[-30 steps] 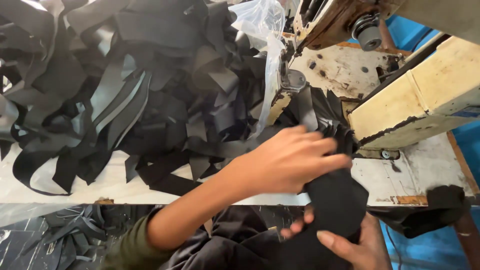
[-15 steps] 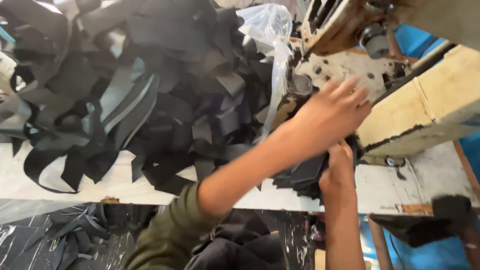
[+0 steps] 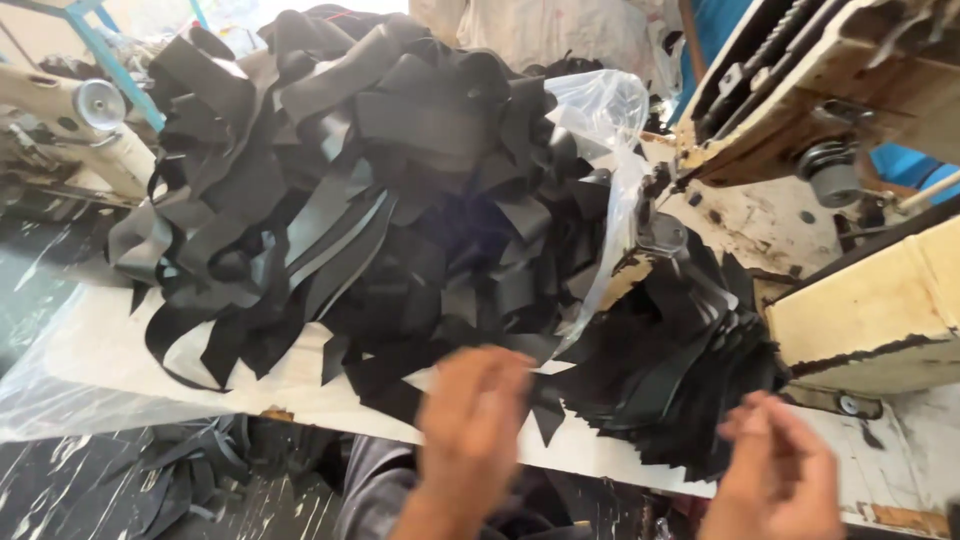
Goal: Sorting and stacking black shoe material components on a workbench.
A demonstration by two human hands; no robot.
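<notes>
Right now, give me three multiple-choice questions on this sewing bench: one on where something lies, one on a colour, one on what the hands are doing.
1. Where does the stack of cut black pieces lie?
A. On the floor under the table
B. On the table beside the sewing machine, right of the big heap
C. Inside the clear plastic bag

2. What colour are the strips in the big heap?
A. Black
B. Red
C. White

3. What state are the left hand and right hand in?
A. Both clamped on one strip
B. Both flat on the machine
C. Both empty, at the table's near edge

Answers: 1 B, the stack sits against the machine base on the white table. 2 A, every strip is black. 3 C, neither blurred hand holds anything.
</notes>
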